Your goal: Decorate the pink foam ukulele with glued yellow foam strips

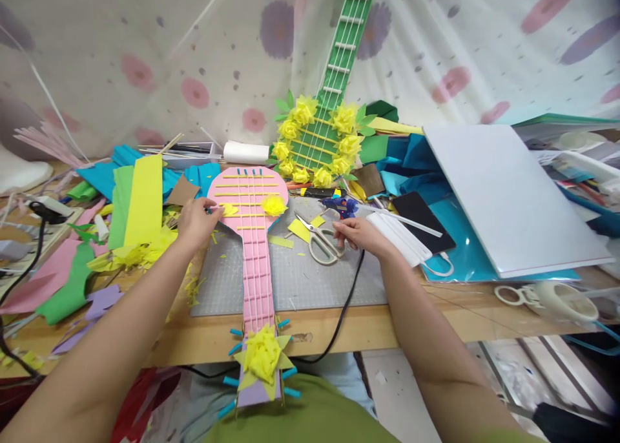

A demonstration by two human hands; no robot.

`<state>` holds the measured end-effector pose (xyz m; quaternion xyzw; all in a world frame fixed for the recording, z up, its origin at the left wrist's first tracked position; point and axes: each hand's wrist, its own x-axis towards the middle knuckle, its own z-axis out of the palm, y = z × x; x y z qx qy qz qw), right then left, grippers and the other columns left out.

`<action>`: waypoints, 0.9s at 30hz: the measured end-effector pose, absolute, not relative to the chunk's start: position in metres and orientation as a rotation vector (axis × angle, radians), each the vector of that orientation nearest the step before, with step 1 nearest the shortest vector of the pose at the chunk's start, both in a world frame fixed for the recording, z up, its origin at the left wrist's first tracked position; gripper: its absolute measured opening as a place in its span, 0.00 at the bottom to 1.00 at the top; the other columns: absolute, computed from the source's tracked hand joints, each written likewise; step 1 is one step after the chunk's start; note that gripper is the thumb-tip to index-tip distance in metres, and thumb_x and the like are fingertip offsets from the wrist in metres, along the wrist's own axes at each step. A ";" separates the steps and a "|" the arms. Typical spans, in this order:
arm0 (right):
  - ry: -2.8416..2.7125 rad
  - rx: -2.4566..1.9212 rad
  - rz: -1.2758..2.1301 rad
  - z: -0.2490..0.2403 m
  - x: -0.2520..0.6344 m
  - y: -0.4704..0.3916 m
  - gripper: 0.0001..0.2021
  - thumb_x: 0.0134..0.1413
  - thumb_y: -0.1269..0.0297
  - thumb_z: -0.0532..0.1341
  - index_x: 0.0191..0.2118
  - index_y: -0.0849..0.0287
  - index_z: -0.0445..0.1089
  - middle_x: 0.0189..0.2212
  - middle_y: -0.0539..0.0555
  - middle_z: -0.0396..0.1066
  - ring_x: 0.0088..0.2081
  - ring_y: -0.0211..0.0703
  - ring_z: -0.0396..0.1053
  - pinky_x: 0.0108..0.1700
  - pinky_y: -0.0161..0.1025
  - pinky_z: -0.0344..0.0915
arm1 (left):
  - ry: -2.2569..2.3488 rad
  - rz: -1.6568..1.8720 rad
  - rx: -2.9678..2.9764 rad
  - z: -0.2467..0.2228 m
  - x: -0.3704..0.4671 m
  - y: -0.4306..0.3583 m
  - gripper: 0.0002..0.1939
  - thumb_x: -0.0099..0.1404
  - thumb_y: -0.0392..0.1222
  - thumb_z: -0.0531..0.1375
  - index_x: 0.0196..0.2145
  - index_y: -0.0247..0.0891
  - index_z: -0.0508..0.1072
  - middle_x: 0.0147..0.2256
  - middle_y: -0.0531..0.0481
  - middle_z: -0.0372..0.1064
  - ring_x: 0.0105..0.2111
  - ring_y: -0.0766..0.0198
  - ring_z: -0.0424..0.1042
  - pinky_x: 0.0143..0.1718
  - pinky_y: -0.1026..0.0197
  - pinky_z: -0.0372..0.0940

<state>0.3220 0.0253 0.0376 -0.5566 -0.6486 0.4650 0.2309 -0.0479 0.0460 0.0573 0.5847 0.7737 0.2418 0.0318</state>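
Note:
A pink paper guitar (255, 256) lies across the grey cutting mat (310, 293), its neck pointing toward me and its head reaching past the table edge. My left hand (197, 222) has its fingers closed at the left rim of the guitar's body, beside a small yellow paper piece (229, 209). A yellow paper flower (274, 205) sits on the body's right side. Over the handles of the scissors (323, 244) is my right hand (357, 233), fingers curled together; what they hold, if anything, is hidden. A blue glue gun (340, 205) lies just behind it.
A green guitar (317, 139) ringed with yellow flowers leans at the back. Coloured crepe paper (145, 201) and scraps crowd the left. On the right are a white board (508, 197), a face mask (400, 236) and tape rolls (566, 301). A black cord (349, 301) hangs over the front edge.

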 end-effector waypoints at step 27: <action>-1.951 -1.627 1.143 0.040 0.356 0.018 0.25 0.43 0.38 0.56 0.20 0.58 0.57 0.17 0.45 0.54 0.22 0.33 0.50 0.26 0.35 0.47 | 2.192 0.919 1.580 0.047 -0.048 0.057 0.09 0.48 0.46 0.61 0.25 0.38 0.71 0.27 0.50 0.71 0.27 0.63 0.68 0.27 0.62 0.57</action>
